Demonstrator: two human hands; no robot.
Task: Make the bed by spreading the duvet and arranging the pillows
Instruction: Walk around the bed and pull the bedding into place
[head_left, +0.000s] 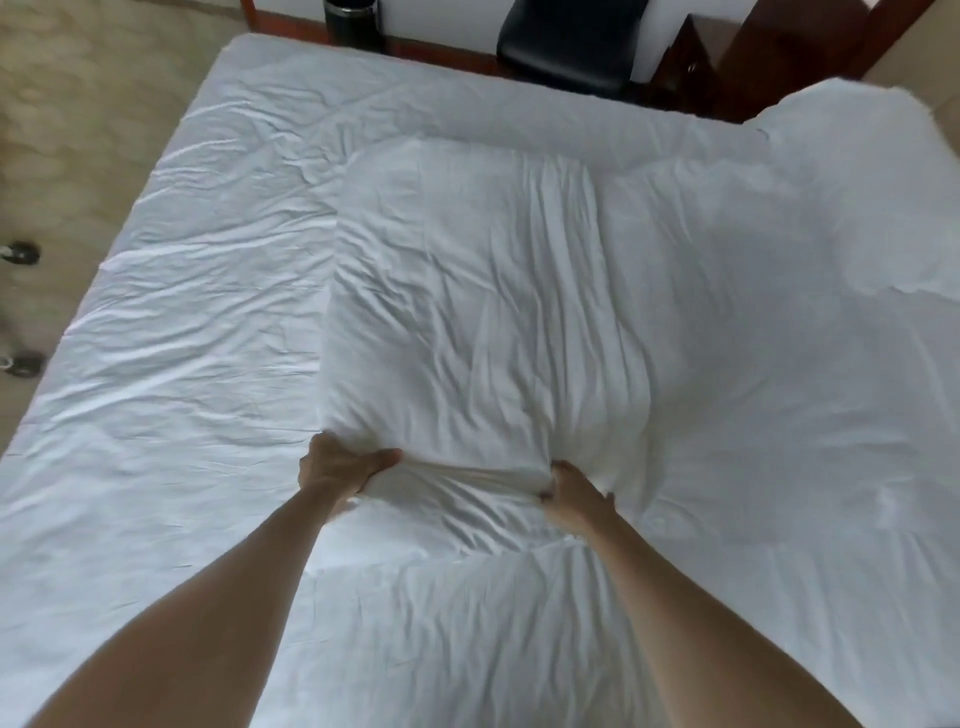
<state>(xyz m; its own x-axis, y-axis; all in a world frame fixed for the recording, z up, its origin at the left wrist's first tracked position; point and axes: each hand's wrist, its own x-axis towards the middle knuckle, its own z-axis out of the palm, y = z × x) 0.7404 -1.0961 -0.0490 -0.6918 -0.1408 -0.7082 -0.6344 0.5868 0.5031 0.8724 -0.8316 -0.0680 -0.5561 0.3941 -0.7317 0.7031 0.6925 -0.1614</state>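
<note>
Fingers: both hands closed on the near edge of the folded duvet (483, 322), left hand (337, 467) at its corner, right hand (571, 493) further along.
Bed (171, 322): the sheet lies bare and creased across the left half.
Duvet: a thick folded stack in the middle, reaching toward the far end; spreading looks barely begun.
Pillows: a white bulge at the far right corner (862, 156) may be one; I can't tell. Arranging remains undone.
Chair (566, 47): beyond the bed.
</note>
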